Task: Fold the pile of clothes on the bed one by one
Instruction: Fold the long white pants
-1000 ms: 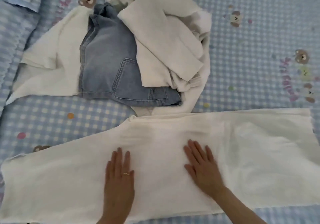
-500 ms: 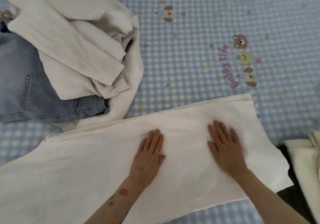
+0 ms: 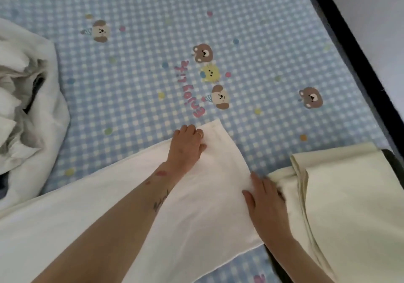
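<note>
A long white garment [image 3: 122, 212] lies spread flat across the near part of the bed. My left hand [image 3: 188, 145] is at its far right corner, fingers curled over the hem and gripping it. My right hand [image 3: 265, 199] rests on the garment's right edge with its fingers stretched out, touching the neighbouring cream cloth. The pile of white clothes [image 3: 26, 112] sits crumpled at the left edge of the view, apart from the garment's right end.
A folded cream cloth [image 3: 349, 206] lies at the near right, close to the bed's dark edge [image 3: 358, 68]. The blue checked sheet [image 3: 196, 20] with bear prints stretches beyond the garment. A pale floor shows at the far right.
Both hands have slid right along the garment to its right end. My left hand went from flat to gripping the far corner. The view swung right; the jeans are out of sight.
</note>
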`<state>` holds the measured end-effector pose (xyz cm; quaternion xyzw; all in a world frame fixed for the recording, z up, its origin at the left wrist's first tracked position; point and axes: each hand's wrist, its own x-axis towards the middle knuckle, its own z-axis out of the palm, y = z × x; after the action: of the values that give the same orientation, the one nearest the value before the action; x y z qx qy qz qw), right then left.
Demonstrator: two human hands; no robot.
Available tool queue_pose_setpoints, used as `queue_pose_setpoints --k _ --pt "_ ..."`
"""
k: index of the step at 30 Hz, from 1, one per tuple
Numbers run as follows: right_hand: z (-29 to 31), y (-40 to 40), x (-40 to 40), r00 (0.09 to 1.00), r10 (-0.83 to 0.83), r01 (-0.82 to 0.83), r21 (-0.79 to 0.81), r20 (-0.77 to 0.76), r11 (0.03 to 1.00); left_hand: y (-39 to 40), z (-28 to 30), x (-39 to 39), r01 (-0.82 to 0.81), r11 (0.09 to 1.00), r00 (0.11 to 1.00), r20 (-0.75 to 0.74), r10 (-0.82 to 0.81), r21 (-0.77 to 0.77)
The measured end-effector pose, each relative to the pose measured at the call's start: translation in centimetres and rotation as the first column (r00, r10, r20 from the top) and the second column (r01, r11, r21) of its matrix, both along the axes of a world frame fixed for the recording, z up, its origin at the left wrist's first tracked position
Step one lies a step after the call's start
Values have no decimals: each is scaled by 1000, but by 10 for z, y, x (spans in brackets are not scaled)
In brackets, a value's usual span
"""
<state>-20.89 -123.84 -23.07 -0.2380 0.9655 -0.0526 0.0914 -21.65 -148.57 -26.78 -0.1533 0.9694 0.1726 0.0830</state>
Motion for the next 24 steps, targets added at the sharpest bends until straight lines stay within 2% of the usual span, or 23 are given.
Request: queue_pose_setpoints --k 3,6,8,11,13,15,19,22,24 --pt "5 5 0 999 -25 27 -57 34 998 3 -2 -16 -119 987 992 48 114 111" --pt "10 7 -1 999 -30 34 -86 46 996 -1 2 -30 -100 985 981 182 73 140" --pt "12 8 0 995 -47 58 -126 92 990 -8 5 -38 -49 995 977 211 29 92" --pt "15 12 1 987 -68 94 -177 144 980 -19 9 -46 -62 992 991 128 47 112" --pt "16 12 -3 982 -104 136 -216 158 967 -27 12 -48 -158 966 987 60 149 205" --pt "15 9 -10 967 -144 191 -226 210 955 -32 9 -50 -259 936 966 58 253 237" --pt "3 -2 -13 942 -131 133 15 310 991 -29 -3 -56 -186 964 963 228 140 192" --pt "-3 -6 -12 869 -231 289 -70 438 955 -34 -2 -58 -249 898 948 281 150 363" --pt "0 -3 -12 850 -220 304 -103 479 947 -41 -1 -60 -240 874 947 298 116 422"
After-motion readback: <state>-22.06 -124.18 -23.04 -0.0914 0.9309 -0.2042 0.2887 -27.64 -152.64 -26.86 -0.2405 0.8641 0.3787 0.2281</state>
